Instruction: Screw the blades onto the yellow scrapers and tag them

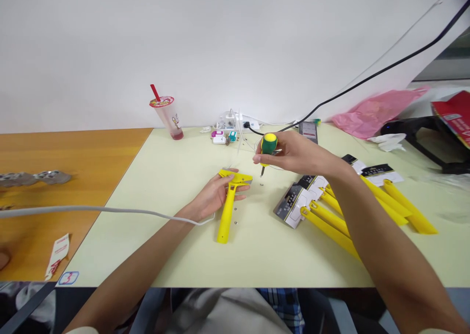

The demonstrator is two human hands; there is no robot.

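Note:
A yellow scraper (227, 212) with a flat head is gripped near its top by my left hand (211, 197), its handle angled down toward the front edge. My right hand (293, 153) holds a screwdriver (269, 144) with a green and yellow handle; its dark shaft points down, right of the scraper head and apart from it. Below the screwdriver tip lies a small screw (262, 184). More small metal pieces (235, 215) sit just right of the scraper handle.
Several yellow scrapers (330, 221) with black-and-white cards lie at right, partly behind my right forearm. A cup with a red straw (171, 118) stands at the back left. Near the wall is a power strip (235, 122). A grey cable (121, 209) crosses from the left.

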